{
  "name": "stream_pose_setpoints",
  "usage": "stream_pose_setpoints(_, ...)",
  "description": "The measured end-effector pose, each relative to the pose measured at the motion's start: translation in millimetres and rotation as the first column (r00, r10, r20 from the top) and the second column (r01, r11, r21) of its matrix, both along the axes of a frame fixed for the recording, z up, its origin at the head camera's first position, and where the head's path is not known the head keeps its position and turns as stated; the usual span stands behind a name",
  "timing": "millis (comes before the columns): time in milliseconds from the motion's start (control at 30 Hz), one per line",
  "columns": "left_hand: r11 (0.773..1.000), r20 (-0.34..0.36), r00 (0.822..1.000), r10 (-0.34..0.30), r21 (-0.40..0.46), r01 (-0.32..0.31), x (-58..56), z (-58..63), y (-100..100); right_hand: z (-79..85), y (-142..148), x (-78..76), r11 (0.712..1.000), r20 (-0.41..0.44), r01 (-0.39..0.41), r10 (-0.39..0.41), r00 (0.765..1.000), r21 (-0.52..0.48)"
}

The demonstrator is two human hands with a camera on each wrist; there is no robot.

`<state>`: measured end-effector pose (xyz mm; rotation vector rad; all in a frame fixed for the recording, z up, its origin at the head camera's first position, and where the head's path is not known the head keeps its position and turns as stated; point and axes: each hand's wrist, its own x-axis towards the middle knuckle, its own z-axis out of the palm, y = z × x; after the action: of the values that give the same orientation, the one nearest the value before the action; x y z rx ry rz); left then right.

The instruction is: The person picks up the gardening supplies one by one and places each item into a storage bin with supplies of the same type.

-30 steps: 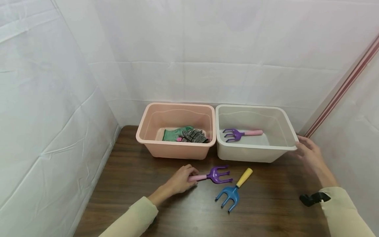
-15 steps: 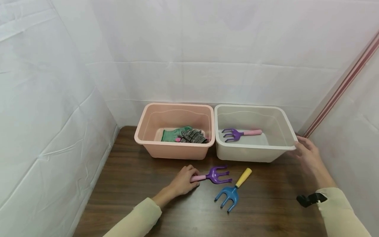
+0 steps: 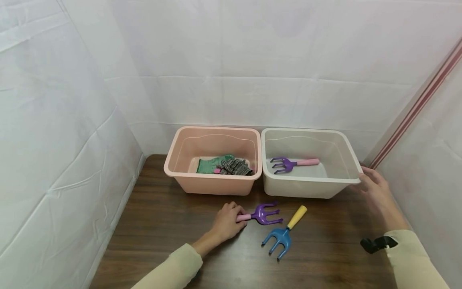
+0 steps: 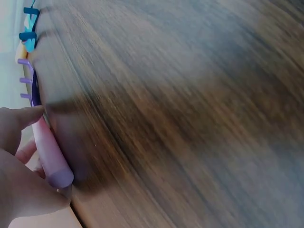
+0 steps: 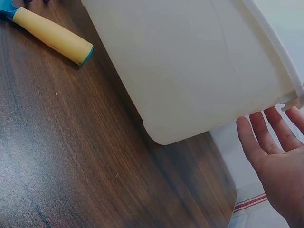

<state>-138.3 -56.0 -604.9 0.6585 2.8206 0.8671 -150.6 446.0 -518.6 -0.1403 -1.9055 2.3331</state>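
Observation:
My left hand (image 3: 227, 221) holds the pink handle (image 4: 50, 149) of a purple three-tined hand fork (image 3: 262, 214) lying on the table, tines pointing right. Thumb and fingers are on either side of the handle in the left wrist view. My right hand (image 3: 377, 190) holds the right end of a white bin (image 3: 299, 188) by the rim; in the right wrist view, its fingers (image 5: 259, 135) reach up beneath that rim. A second purple fork with a pink handle (image 3: 308, 161) lies in this bin. A blue hand fork (image 3: 280, 237) with a yellow handle lies in front of it.
Left of the white bin stands a pink bin (image 3: 216, 184), rims close together. It holds a green glove (image 3: 209, 165) and a dark striped knitted piece (image 3: 236, 166). A white sheet (image 3: 231, 100) hangs behind and along the sides of the wooden table (image 3: 155, 224).
My left hand has slid a little to the right along the pink handle, towards the tines. The fork stays in place. My right hand stays at the white bin.

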Motion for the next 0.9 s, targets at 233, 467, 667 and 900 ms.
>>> stream_pose_setpoints(233,1.000,-0.001,1.000,-0.008,0.028,0.008,0.2,3.4,3.9,-1.8,-1.3,-0.6,0.997,-0.047,-0.016,0.012,0.999,-0.078)
stream_pose_setpoints(467,1.000,-0.001,1.000,-0.006,0.018,0.006,0.4,1.3,2.3,-2.5,-3.7,-1.6,0.992,-0.074,-0.019,0.010,0.997,-0.121)
stream_pose_setpoints(667,0.999,-0.025,0.999,-0.036,0.000,0.036,0.0,3.4,-2.5,-7.0,-1.9,-2.7,0.989,-0.094,-0.030,0.017,0.995,-0.142)
stream_pose_setpoints(900,0.998,-0.066,0.996,-0.061,-0.005,0.061,-2.8,13.0,-7.9,-6.0,-0.2,-1.3,0.996,-0.067,-0.028,0.022,0.998,-0.081)
